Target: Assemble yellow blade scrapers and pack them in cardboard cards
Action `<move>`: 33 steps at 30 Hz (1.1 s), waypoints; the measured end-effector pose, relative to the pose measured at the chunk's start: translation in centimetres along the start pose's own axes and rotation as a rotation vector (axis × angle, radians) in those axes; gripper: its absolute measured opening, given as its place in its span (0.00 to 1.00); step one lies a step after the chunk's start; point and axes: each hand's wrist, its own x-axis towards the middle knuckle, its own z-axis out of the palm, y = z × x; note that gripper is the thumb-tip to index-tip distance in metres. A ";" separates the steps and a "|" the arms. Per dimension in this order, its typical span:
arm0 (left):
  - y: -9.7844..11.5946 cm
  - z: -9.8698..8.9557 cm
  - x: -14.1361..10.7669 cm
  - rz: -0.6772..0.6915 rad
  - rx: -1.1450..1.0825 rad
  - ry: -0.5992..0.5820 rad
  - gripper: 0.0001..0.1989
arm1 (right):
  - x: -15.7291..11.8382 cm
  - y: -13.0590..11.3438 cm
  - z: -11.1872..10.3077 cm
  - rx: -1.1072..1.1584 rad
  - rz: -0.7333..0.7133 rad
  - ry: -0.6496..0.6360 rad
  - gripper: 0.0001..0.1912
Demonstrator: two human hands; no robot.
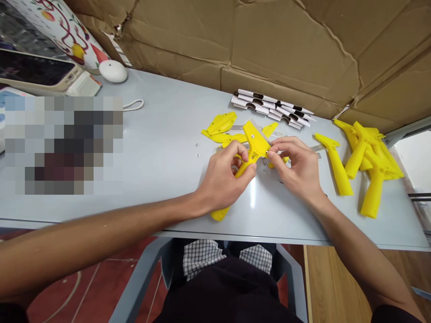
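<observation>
My left hand (229,177) is wrapped round the handle of a yellow plastic scraper (254,138), whose wide head tilts up and away from me. A thin blade shows along the head's far edge, and a metal fastener sits in one of its holes. At the head's right corner my right hand (296,168) pinches a small metal fastener, mostly hidden by the fingertips. Beneath and behind the hands lie yellow scraper halves (220,125) and flat metal blades (237,128). Loose nuts (198,155) are scattered on the table beside them.
Several yellow scraper handles (372,188) are heaped at the right of the grey table (161,157). Folded black-and-white cards (269,107) stand along the cardboard wall (269,45). A phone (37,69), a white egg-shaped object (113,71) and a blurred-out patch occupy the left.
</observation>
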 end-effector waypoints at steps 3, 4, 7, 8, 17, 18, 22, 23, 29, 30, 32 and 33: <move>0.0 0.0 0.1 0.014 0.002 0.006 0.12 | 0.0 -0.3 -0.1 -0.213 -0.130 0.005 0.06; 0.1 0.0 0.1 0.017 -0.001 0.007 0.12 | 0.0 -0.4 -0.1 -0.264 -0.162 0.011 0.07; 0.2 0.0 0.1 0.023 -0.010 0.009 0.12 | 0.0 -0.6 0.0 -0.317 -0.228 0.021 0.07; 0.2 0.0 0.0 0.025 -0.010 0.009 0.12 | 0.0 -0.6 0.0 -0.311 -0.240 0.021 0.07; 0.2 0.0 0.1 0.070 0.003 0.014 0.11 | 0.1 0.4 0.3 -0.164 -0.232 0.035 0.04; 0.2 0.0 0.1 0.073 0.005 0.015 0.11 | 0.1 0.5 0.3 -0.167 -0.235 0.046 0.04; 0.1 0.0 0.0 0.071 0.001 0.012 0.11 | 0.2 0.4 0.3 -0.155 -0.199 0.066 0.04; 0.1 0.0 0.0 0.068 -0.001 0.011 0.11 | 0.2 0.3 0.3 -0.140 -0.188 0.063 0.04; 0.0 0.0 0.1 0.041 -0.018 0.000 0.11 | 0.0 0.3 0.4 0.002 -0.060 0.055 0.02; 0.0 0.0 0.1 0.036 -0.021 -0.003 0.11 | 0.0 0.4 0.4 0.041 -0.026 0.054 0.01; 0.0 0.0 0.1 0.027 -0.027 -0.005 0.11 | 0.0 0.5 0.4 0.116 0.032 0.047 0.01; 0.0 0.0 0.1 0.024 -0.030 -0.005 0.11 | -0.1 0.5 0.4 0.148 0.056 0.041 0.02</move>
